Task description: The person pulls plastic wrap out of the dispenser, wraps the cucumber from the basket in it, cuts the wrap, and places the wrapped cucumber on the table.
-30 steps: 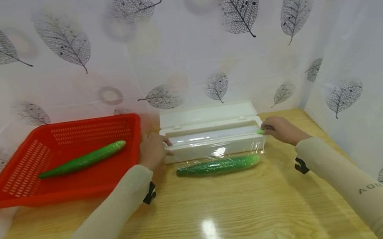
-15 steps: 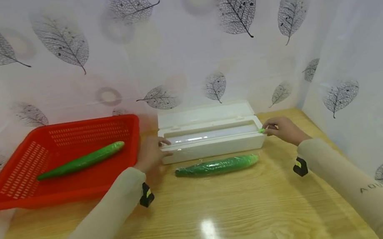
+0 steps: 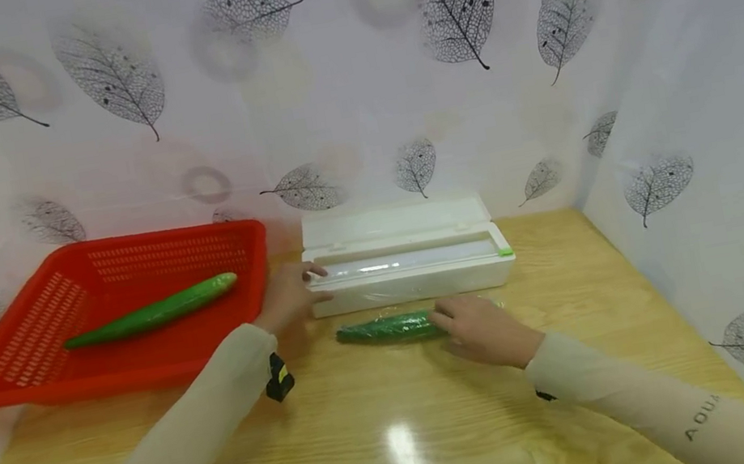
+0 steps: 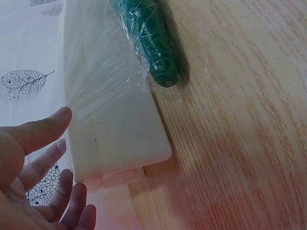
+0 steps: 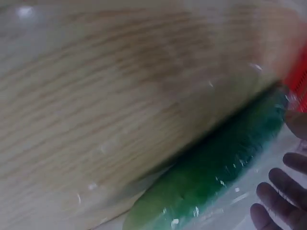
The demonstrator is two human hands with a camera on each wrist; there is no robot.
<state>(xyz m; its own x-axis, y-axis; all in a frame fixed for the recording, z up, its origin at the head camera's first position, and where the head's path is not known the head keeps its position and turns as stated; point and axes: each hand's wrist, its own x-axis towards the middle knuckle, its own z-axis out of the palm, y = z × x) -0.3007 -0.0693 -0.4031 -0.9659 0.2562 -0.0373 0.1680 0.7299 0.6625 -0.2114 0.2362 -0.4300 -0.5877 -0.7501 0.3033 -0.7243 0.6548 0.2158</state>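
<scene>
A green cucumber (image 3: 384, 330), wrapped in clear, wrinkled film (image 4: 103, 72), lies flat on its side just in front of a long white box (image 3: 411, 289) and runs along it. The box sits level, its lid (image 3: 394, 222) tipped back, a pale roll (image 3: 414, 260) inside, a green clip (image 3: 506, 251) at its right end. The left hand (image 3: 288, 297) is at the box's left end, the right hand (image 3: 482, 328) over the cucumber

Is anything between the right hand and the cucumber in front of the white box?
Only clear film shows, covering the cucumber and running across the white box in the left wrist view. Nothing solid visibly blocks the right hand, which is over the cucumber's end farther from the red basket; contact is hard to tell.
</scene>
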